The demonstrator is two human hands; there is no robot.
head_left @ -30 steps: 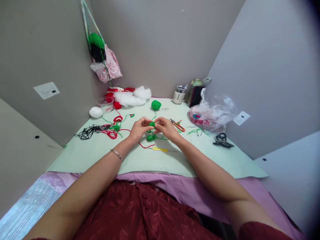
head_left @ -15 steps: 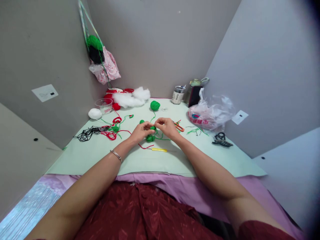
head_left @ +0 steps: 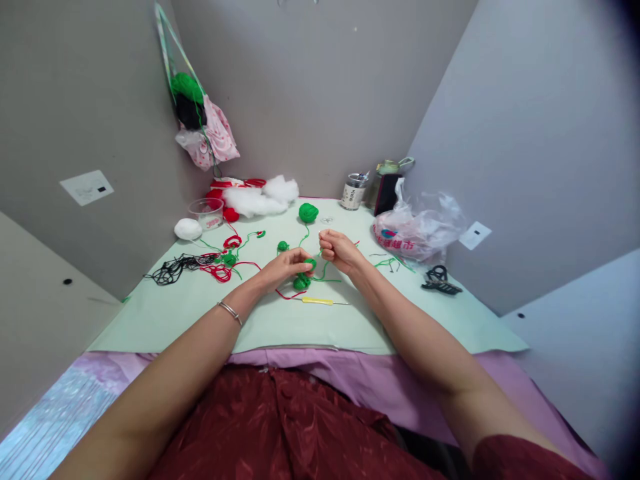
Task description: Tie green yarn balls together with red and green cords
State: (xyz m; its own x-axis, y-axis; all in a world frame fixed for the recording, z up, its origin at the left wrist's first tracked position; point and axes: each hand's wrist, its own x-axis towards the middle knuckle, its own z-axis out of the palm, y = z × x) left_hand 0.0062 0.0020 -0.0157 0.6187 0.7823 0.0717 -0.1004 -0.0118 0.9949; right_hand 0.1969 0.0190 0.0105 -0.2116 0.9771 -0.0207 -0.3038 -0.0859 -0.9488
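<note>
- The left hand [head_left: 293, 265] reaches forward low over the pale green tabletop [head_left: 280, 328], its fingers gripping a small round green yarn piece [head_left: 310, 264] just above a similar green yarn bundle [head_left: 301, 283].
- The right hand [head_left: 341, 251] is farther forward, apart from the left, knuckles curled, fingers closed in a pinch; whatever they grip is too small to tell.
- A slim yellow-handled tool [head_left: 318, 301] lies nearby.

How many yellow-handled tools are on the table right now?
1: the yellow-handled tool lies on the table, closer to its front edge than the left hand is. Another could be hidden behind the plastic bag.
</note>
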